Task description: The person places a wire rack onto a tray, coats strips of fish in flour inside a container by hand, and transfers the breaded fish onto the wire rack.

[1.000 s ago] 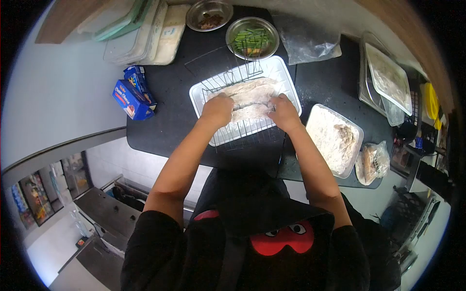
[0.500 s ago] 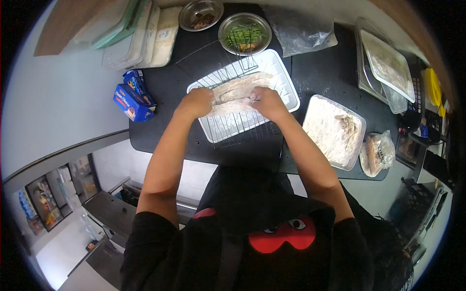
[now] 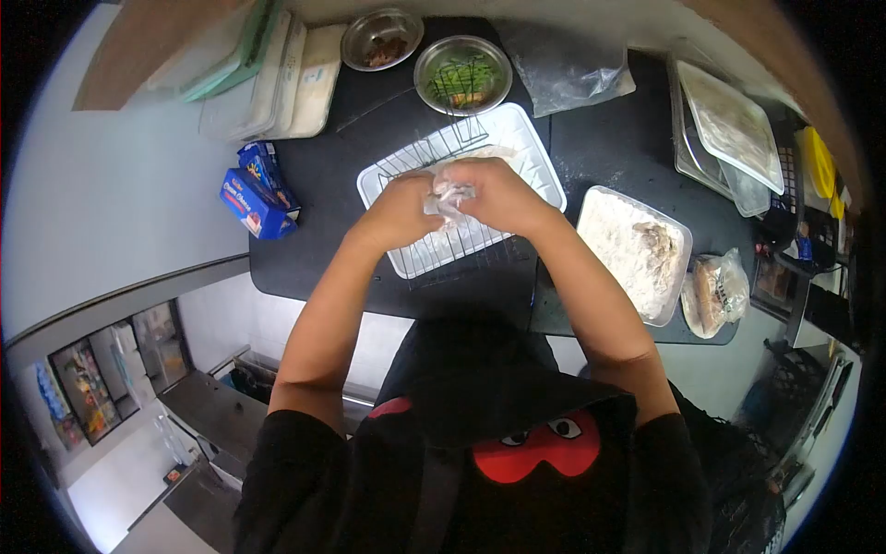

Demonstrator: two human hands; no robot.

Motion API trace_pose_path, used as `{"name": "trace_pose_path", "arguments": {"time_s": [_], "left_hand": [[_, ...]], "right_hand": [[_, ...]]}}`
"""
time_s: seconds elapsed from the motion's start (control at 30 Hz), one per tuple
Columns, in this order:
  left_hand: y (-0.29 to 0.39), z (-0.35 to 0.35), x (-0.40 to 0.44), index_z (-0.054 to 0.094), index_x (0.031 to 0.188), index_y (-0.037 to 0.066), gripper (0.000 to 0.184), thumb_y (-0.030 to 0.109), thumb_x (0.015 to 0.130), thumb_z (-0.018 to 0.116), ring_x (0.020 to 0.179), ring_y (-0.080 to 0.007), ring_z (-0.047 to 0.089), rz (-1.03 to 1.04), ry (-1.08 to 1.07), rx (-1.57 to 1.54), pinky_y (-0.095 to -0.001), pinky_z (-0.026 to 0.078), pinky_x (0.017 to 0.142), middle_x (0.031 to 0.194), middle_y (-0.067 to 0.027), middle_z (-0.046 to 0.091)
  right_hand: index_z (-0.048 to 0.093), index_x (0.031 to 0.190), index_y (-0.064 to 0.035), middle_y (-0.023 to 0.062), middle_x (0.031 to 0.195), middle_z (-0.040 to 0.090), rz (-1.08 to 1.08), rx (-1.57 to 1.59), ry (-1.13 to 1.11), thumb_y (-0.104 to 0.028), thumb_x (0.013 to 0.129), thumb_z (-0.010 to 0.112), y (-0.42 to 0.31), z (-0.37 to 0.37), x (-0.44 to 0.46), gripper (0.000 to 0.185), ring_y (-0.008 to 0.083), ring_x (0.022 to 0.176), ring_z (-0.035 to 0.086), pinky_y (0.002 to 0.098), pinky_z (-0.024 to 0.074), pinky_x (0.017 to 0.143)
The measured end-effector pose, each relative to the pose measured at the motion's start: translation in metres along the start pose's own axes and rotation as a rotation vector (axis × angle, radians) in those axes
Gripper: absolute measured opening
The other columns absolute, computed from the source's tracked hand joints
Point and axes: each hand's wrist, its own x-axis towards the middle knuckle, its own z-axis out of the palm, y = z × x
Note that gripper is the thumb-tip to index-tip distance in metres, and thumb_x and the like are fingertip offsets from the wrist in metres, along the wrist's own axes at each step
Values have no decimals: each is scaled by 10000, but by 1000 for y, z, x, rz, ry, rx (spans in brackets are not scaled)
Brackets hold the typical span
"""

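My left hand (image 3: 399,212) and my right hand (image 3: 498,194) meet above a wire rack (image 3: 443,138). Their fingers are closed on a floury white piece (image 3: 450,196), whose kind I cannot make out. Under the rack lies a white plastic tray (image 3: 542,166). Part of a long flour-coated slab (image 3: 494,153) shows on the rack behind my right hand; the rest is hidden by both hands.
A tub of flour (image 3: 628,254) stands to the right, beside a bagged loaf (image 3: 717,291). Behind the tray are a bowl of green vegetables (image 3: 466,69), a smaller metal bowl (image 3: 380,42) and a plastic bag (image 3: 577,69). Blue cream cheese boxes (image 3: 258,198) sit left.
My hands were apart, one toward each end of the floured slab. They have come together over its middle, the right moving left and the left moving right, gathering a floury piece between them.
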Motion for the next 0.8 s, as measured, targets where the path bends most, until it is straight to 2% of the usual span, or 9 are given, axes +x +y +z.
{"name": "trace_pose_path", "arguments": {"time_s": [0.07,0.17,0.2,0.33,0.4,0.5,0.6,0.73,0.8], "left_hand": [[20,-13,5,607,924,3,269,89,673,650,751,-271,619,-139,-81,-20,-324,463,711,806,-167,615],[37,-28,4,621,941,29,271,76,675,649,677,-242,615,-217,-31,-159,-323,468,644,809,-157,627],[35,-27,3,621,932,20,250,66,687,639,666,-205,606,-232,13,-239,-303,463,633,798,-138,630],[15,-17,1,617,891,-24,175,30,726,602,656,-88,563,-267,202,-533,-248,444,605,757,-65,632],[13,-21,-1,597,876,-31,135,-59,750,556,741,-78,579,-285,219,-632,-211,452,657,831,-52,634],[-12,-12,-10,614,885,-45,168,29,736,592,662,-68,542,-439,205,-515,-230,441,605,747,-53,634],[-41,8,-20,628,919,-3,208,59,722,604,695,-139,609,-538,169,-358,-273,469,643,783,-112,652],[-30,19,-26,631,983,56,271,104,719,589,852,-351,613,-509,170,121,-398,489,743,898,-215,626],[-16,17,-25,623,984,59,263,126,737,563,844,-358,612,-586,119,247,-410,490,745,894,-208,628]], "right_hand": [[587,985,-31,135,920,615,217,213,-18,-28,692,639,-3,-8,2,298,220,895,585,302,448,797],[569,1045,-33,98,989,590,221,575,58,-49,658,708,21,-9,-8,412,147,1014,523,300,416,869],[553,1084,-33,85,1036,582,186,321,-47,-92,677,731,11,-15,-9,448,128,1042,495,280,391,894],[575,1060,-26,67,997,610,304,266,-305,-134,724,717,32,-5,-8,381,106,936,520,254,402,852],[588,1034,-11,63,958,620,375,408,-236,-137,734,709,44,1,-11,348,103,880,533,246,414,820],[605,987,8,64,907,626,477,456,-165,-140,745,698,55,9,-14,299,105,816,548,241,437,763],[620,947,12,73,857,621,593,336,-150,-153,738,699,66,18,-13,278,125,787,564,256,459,717],[631,912,3,113,820,621,604,57,-127,-190,706,707,81,33,-10,292,199,782,603,308,480,695],[634,905,-5,144,839,621,514,-123,-97,-197,689,707,85,42,-8,298,252,807,609,333,481,722]]}}
